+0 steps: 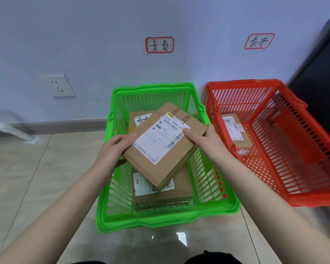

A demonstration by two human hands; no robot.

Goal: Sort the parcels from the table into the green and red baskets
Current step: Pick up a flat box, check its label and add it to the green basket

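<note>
The green basket [160,220] sits on the floor in mid-view, with the red basket [303,141] just beside it at 3 o'clock. The held parcel [160,143] hangs tilted over the green basket's middle, not yet let go. Its handwriting matches the wall label [159,45] at 12 o'clock above that basket, so this looks the right bin. Under it lie at least two sorted parcels: a bottom parcel [160,197] toward 6 o'clock and a rear parcel [141,119] toward 11 o'clock. The red basket holds a lone parcel [234,130] at its 9 o'clock side, below a second label [259,41]. The left hand [114,149] grips the held parcel's 9 o'clock edge, thumb on top; the right hand [204,138] grips its 3 o'clock edge likewise. Three parcels seem done and a fourth is nearly placed; the counter is out of view, so what is left cannot be told
</note>
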